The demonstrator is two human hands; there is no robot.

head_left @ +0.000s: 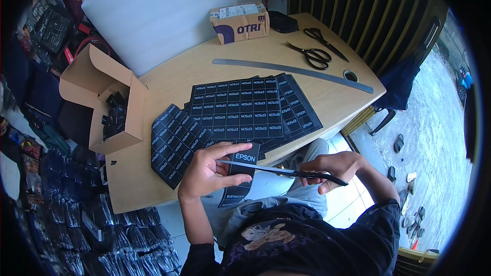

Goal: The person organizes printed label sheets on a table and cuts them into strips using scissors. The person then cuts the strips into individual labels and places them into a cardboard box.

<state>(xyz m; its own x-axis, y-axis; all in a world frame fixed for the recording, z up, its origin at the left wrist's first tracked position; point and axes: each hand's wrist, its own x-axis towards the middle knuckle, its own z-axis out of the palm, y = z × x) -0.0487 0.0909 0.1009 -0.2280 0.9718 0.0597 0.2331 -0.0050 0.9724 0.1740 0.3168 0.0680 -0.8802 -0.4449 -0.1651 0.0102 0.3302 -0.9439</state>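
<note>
My left hand [205, 169] pinches a black strip of printed labels [244, 154] between thumb and fingers, just off the table's near edge. The strip hangs down over my lap. My right hand [333, 167] is closed round the black handles of a pair of scissors [286, 171]. Their long blades reach left across the strip, below its upper label, with the tips near my left palm. Beyond my hands, several black sheets of printed labels [236, 107] lie overlapped on the table.
An opened cardboard box [134, 115] holding small black pieces stands at the table's left. Farther back lie a steel ruler [286, 71], two more scissors [318, 57], a tape roll [350, 75], a small parcel [239, 23] and a black pouch [282, 22]. The wooden table [179, 71] has a rounded right corner.
</note>
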